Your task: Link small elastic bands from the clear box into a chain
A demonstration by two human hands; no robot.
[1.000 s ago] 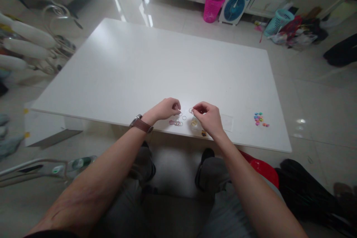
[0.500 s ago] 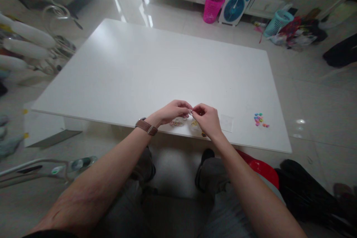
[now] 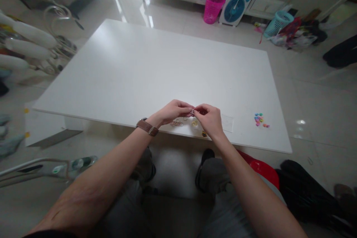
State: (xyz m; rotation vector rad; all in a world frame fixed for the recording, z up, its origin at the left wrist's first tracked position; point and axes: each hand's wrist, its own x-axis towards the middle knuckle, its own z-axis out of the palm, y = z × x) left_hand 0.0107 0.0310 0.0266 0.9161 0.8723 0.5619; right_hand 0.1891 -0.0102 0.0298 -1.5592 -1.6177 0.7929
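Note:
Above the near edge of the white table, my two hands meet fingertip to fingertip. My left hand is closed in a pinch on a small silvery metal ring. Thumb and forefinger of my right hand pinch at the same ring from the other side; its finer shape is too small to tell. Below them lie a loose pile of thin metal rings, a small clear container with gold-coloured bits and a small dark-and-yellow piece at the table edge.
Right of my right hand lies a flat clear square. Farther right is a cluster of bright coloured small pieces. Beyond the table stand a pink basket and a blue-and-white fan. A red stool is beside my right leg.
Both hands have shifted very slightly to the right, still pinched together. The ring between the fingertips has turned and is more covered, while the clear container below shows more.

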